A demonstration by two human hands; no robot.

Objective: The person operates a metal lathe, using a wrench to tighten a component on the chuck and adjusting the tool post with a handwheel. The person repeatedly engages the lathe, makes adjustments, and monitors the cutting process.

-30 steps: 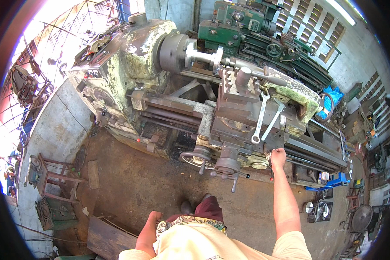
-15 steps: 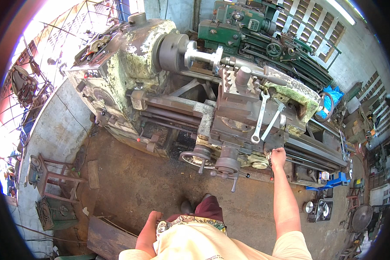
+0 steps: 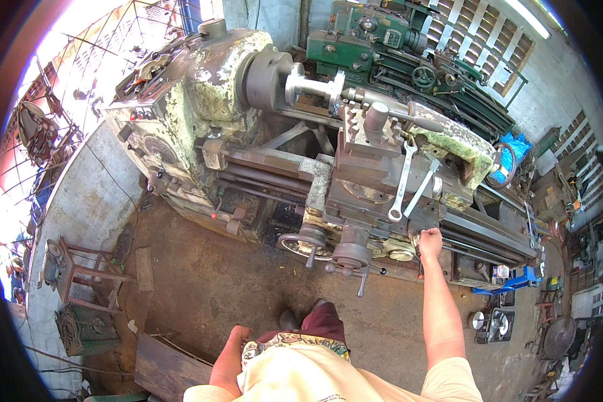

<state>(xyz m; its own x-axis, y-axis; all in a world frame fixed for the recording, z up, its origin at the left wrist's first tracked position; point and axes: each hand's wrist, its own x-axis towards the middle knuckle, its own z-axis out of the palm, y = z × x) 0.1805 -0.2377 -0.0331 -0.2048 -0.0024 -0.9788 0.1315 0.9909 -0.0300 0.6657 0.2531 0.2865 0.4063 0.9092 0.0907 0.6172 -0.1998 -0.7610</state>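
Note:
A large worn lathe (image 3: pixel 231 100) with flaking cream paint stands before me. Its grey chuck (image 3: pixel 268 80) carries a shiny flanged metal workpiece (image 3: pixel 311 87), with the tailstock (image 3: pixel 449 137) to the right. My right hand (image 3: pixel 431 242) is closed at the right end of the carriage (image 3: pixel 365 194), just above a red-tipped lever (image 3: pixel 420 275); what the fingers grip is hidden. A combination wrench (image 3: pixel 403 182) and a T-shaped tool (image 3: pixel 423 190) lie on the carriage beside the tool post (image 3: pixel 375 127). My left hand (image 3: pixel 240 333) hangs by my hip, its fingers mostly hidden.
Handwheels (image 3: pixel 308 244) and crank handles (image 3: pixel 360 285) stick out toward me. Behind stands a green lathe (image 3: pixel 342 50). A wooden stool frame (image 3: pixel 94 275) is at the left, a board (image 3: pixel 171 368) near my left side, and a fan (image 3: pixel 559 337) at the right.

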